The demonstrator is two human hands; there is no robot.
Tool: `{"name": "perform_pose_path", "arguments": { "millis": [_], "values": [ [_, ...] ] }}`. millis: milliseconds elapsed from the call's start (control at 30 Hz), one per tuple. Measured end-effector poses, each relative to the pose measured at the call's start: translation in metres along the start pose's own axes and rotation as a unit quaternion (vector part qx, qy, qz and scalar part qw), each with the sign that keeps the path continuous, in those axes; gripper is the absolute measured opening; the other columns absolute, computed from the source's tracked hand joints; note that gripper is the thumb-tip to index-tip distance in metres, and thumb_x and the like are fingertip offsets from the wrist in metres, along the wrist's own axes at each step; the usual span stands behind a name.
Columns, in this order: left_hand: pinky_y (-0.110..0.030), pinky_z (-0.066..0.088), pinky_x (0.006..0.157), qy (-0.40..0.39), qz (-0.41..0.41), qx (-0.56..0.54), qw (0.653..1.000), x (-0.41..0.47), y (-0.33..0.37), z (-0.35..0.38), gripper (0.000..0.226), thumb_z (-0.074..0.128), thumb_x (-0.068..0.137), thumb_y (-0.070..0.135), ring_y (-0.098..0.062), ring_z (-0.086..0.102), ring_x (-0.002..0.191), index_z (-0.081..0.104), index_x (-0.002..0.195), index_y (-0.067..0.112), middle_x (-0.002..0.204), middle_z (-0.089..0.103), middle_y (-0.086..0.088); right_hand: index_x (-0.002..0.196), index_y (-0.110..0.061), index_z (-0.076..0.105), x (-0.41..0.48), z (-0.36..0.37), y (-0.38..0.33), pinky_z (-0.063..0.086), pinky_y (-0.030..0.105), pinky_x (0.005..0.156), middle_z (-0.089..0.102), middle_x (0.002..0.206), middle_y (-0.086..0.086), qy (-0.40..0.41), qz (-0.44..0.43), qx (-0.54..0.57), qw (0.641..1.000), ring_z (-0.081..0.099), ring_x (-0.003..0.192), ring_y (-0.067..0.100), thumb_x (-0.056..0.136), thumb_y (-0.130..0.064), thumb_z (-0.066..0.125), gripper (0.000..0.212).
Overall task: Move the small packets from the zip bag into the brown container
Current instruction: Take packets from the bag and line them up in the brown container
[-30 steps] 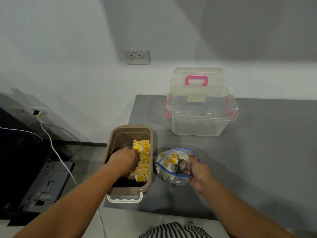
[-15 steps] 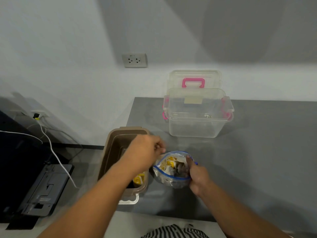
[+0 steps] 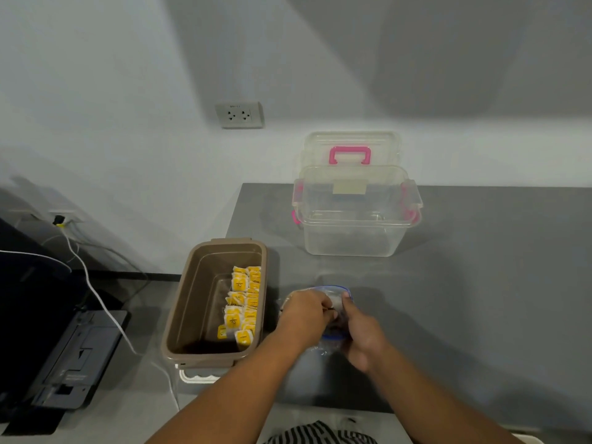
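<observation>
Now my left grip (image 3: 304, 315) reaches inside the mouth of the clear blue-zipped plastic bag (image 3: 333, 290) on the grey counter (image 3: 464, 299); I cannot tell whether it grasps anything. My right grip (image 3: 363, 334) pinches the bag's rim. Just left, small yellow packets (image 3: 245, 302) line the right wall of the brown plastic container (image 3: 179, 318).

Nothing is legible: the wall socket (image 3: 239, 115) carries a small printed line too tiny to read, and the yellow packets (image 3: 245, 302) show only blurred dark marks.
</observation>
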State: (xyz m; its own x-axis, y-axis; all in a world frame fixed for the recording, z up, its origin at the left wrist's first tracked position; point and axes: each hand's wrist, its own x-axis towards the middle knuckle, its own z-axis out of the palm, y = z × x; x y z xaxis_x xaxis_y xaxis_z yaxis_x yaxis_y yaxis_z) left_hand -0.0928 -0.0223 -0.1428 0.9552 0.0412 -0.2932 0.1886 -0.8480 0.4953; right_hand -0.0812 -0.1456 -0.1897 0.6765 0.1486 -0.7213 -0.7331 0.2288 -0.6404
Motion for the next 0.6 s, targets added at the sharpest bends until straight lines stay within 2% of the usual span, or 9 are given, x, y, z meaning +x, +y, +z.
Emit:
{"name": "perform_pose_path", "arguments": {
  "millis": [133,300,433,500,600],
  "values": [
    [-0.037,0.057,0.086,-0.01,-0.011,0.014,1.0,0.004,0.004,0.001,0.019,0.062,0.095,0.031,-0.022,0.07,0.092,0.077,0.104,0.023,0.101,0.075,-0.003,0.119,0.0,0.069,0.002,-0.006,-0.001,0.059,0.048,0.086,0.073,0.11,0.024,-0.02,0.002,0.02,1.0,0.071,0.104,0.04,0.104,-0.041,0.048,0.048],
    [-0.035,0.058,0.084,0.002,-0.008,0.002,1.0,0.002,0.002,0.003,0.019,0.06,0.093,0.02,-0.02,0.07,0.087,0.079,0.097,0.019,0.095,0.076,-0.002,0.118,-0.002,0.068,0.004,-0.01,-0.004,0.059,0.044,0.079,0.075,0.108,0.021,-0.027,0.002,0.028,0.999,0.074,0.098,0.035,0.103,-0.039,0.051,0.043],
    [-0.032,0.06,0.074,0.023,-0.024,-0.073,0.997,-0.001,-0.005,0.0,0.01,0.07,0.083,0.016,-0.012,0.069,0.073,0.077,0.077,0.019,0.078,0.074,0.004,0.119,0.001,0.066,0.01,-0.015,-0.006,0.057,0.053,0.092,0.075,0.107,0.021,0.005,-0.016,0.021,1.0,0.072,0.101,0.037,0.101,-0.035,0.058,0.041],
    [-0.031,0.059,0.071,0.027,-0.024,-0.098,0.994,-0.005,-0.007,-0.002,0.015,0.074,0.079,0.015,-0.011,0.068,0.07,0.071,0.067,0.022,0.075,0.072,0.004,0.12,0.001,0.064,0.012,-0.017,-0.006,0.057,0.053,0.093,0.075,0.107,0.021,0.02,-0.025,0.012,0.999,0.072,0.102,0.037,0.099,-0.032,0.061,0.039],
    [-0.03,0.06,0.073,0.032,-0.021,-0.115,0.993,-0.007,-0.009,-0.002,0.018,0.076,0.077,0.015,-0.01,0.066,0.074,0.064,0.075,0.027,0.081,0.07,0.005,0.117,0.001,0.064,0.014,-0.016,-0.006,0.057,0.052,0.092,0.075,0.106,0.021,0.024,-0.022,0.015,0.999,0.072,0.101,0.037,0.099,-0.029,0.062,0.035]
  ]
}}
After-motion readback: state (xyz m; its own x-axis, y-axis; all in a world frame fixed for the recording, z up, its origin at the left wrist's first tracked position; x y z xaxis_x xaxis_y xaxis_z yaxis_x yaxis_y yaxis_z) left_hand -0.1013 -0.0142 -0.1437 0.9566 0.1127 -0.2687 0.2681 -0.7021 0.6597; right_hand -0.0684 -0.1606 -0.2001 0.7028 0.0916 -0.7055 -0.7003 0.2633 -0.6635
